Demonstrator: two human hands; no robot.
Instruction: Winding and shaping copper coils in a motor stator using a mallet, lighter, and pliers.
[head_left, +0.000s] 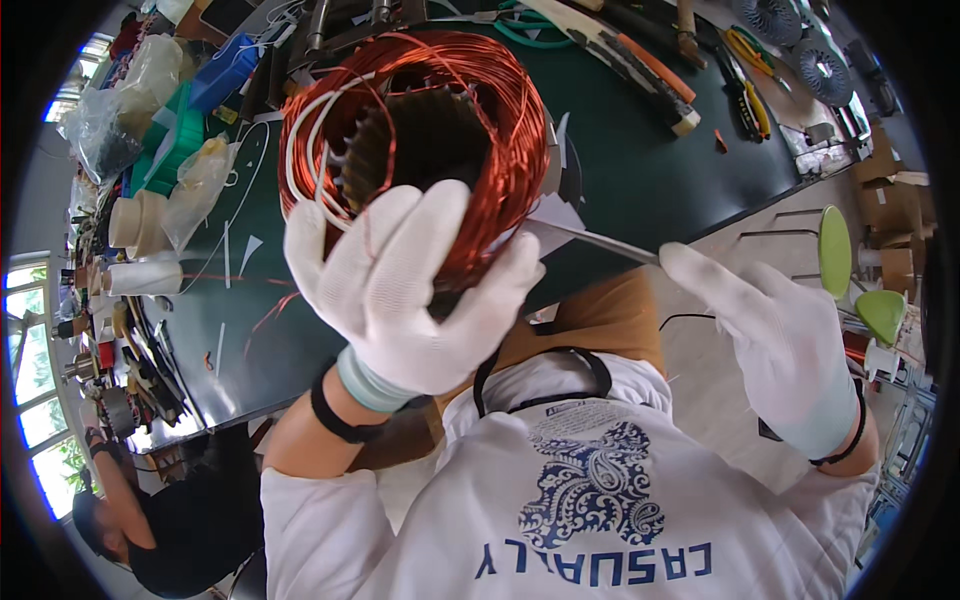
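Note:
A motor stator (500, 80) with thick bundles of red-brown copper wire stands on the dark green table, its toothed bore showing. My gloved left hand (400, 280) grips its near side, fingers over the coil rim and the thumb on the right. White sleeved leads (305, 150) loop along the stator's left. My gloved right hand (765, 340) holds a slim metal tool (610, 245) whose far end reaches the coil's right side. There, a piece of white sheet (556, 213) sticks out beside the winding. The tool's handle is hidden in my palm.
A hammer (640, 70), yellow-black pliers (750, 105) and green-handled scissors (530, 28) lie at the back. White rolls (140, 278), plastic bags (200, 190) and a green bin (165, 140) crowd the left. Another person (190, 520) sits at lower left. Green stools (833, 250) stand right.

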